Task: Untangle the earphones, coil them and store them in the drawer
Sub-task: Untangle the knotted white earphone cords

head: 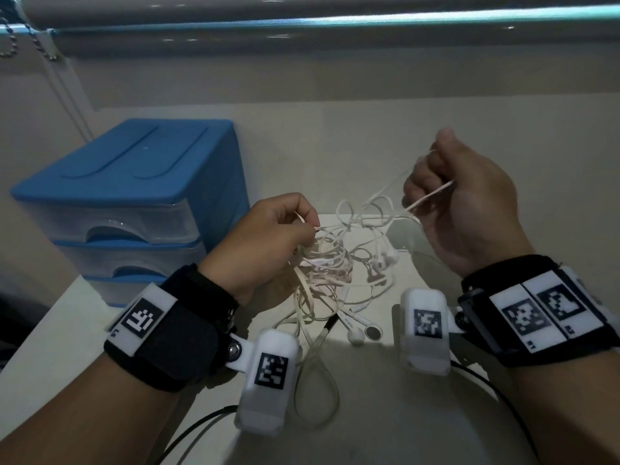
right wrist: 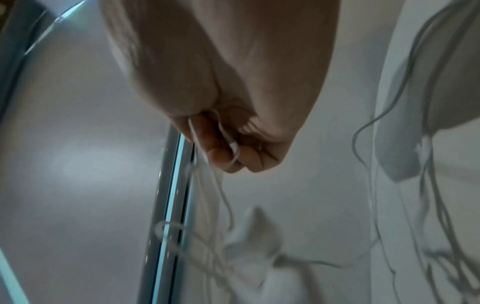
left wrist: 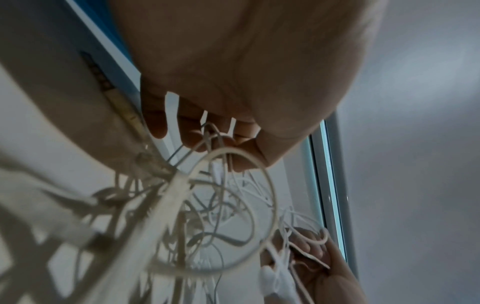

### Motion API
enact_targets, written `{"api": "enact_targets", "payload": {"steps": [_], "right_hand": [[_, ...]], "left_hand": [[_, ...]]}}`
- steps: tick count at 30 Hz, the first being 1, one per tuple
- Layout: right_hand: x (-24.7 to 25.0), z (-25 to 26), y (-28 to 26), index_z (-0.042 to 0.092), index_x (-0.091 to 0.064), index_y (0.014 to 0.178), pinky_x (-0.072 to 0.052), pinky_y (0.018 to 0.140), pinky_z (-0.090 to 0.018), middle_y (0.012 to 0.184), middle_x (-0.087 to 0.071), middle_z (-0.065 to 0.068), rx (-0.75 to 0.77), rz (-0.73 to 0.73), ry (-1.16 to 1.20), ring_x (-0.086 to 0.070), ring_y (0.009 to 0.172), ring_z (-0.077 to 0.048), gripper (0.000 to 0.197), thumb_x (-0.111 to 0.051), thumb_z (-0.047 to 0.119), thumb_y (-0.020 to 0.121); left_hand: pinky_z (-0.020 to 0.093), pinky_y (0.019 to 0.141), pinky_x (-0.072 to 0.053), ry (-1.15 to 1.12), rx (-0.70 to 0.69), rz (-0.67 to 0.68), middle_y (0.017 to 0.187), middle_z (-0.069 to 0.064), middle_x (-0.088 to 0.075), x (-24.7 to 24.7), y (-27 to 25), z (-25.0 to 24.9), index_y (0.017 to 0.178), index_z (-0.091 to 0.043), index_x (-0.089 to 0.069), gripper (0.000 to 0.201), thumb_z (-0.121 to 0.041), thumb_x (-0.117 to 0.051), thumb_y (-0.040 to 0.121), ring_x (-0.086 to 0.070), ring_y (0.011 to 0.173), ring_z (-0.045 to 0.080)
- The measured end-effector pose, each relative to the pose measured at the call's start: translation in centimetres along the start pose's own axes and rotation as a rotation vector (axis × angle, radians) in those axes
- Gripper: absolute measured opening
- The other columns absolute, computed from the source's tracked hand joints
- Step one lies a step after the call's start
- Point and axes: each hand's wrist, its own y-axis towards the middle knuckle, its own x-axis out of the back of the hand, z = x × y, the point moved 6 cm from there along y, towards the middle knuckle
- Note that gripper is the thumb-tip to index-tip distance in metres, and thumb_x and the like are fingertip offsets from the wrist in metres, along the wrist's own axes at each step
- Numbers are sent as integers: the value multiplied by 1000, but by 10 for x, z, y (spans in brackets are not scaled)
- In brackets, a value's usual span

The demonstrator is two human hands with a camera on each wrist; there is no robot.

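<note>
A knot of white and pale pink earphone cords (head: 330, 263) hangs between both hands above the white table (head: 385, 414). My left hand (head: 268, 243) pinches cords at the left of the knot, fingers curled. My right hand (head: 446, 196) is raised higher at the right, curled round a flat pale cord (head: 431, 196) pulled taut. White earbuds (head: 364, 333) lie on the table below; another pair (head: 385, 260) dangles in the knot. The left wrist view shows cord loops (left wrist: 215, 211) under the fingertips (left wrist: 192, 133). In the right wrist view a thin cord (right wrist: 228, 142) runs across the curled fingers.
A blue drawer unit (head: 131, 203) with clear drawer fronts, all closed, stands at the left on the table. A wall and a window ledge (head: 335, 18) run behind. Black cables (head: 486, 384) trail near the table's front.
</note>
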Motion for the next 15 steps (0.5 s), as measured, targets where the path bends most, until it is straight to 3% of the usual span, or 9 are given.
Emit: {"api": "enact_targets", "payload": {"steps": [4,7,9,12,15], "right_hand": [[15,8,1,18,-44,67,-44,59,-32,52,-48,-1,35,-128,-26,-55,51,-19,44,-45,36,107],[12,3,-2,20,-39,67,-35,50,-30,46,-38,4,29,-119,-204,-42,40,-16,46,-42,41,108],[5,-1,-4,21,-38,65,-29,46,-29,46,-35,3,21,-78,-279,-36,38,-16,48,-42,41,108],[-6,-5,-8,20,-41,64,-31,43,-25,48,-38,0,-5,-4,-313,-41,38,-18,49,-42,42,108],[-20,-11,-14,18,-46,71,-38,40,-21,50,-45,-5,-57,102,-302,-52,41,-21,43,-43,39,108]], "left_hand": [[14,43,-35,13,-30,-7,63,2,-55,-1,-2,-3,73,-14,-65,24,7,-60,84,-47,49,9],[14,45,-38,22,-47,-34,74,2,-60,0,-2,-5,77,-13,-67,22,7,-60,85,-50,48,2],[18,54,-43,33,-69,-34,86,0,-65,0,-2,-7,84,-19,-69,22,1,-61,86,-56,59,2],[18,77,-46,2,-110,52,109,-6,-69,-4,-4,-11,103,-28,-69,22,-12,-68,89,-64,87,1],[38,97,-52,7,-134,212,120,-15,-66,-15,-8,-13,118,-40,-65,36,-33,-77,85,-64,110,10]]}}
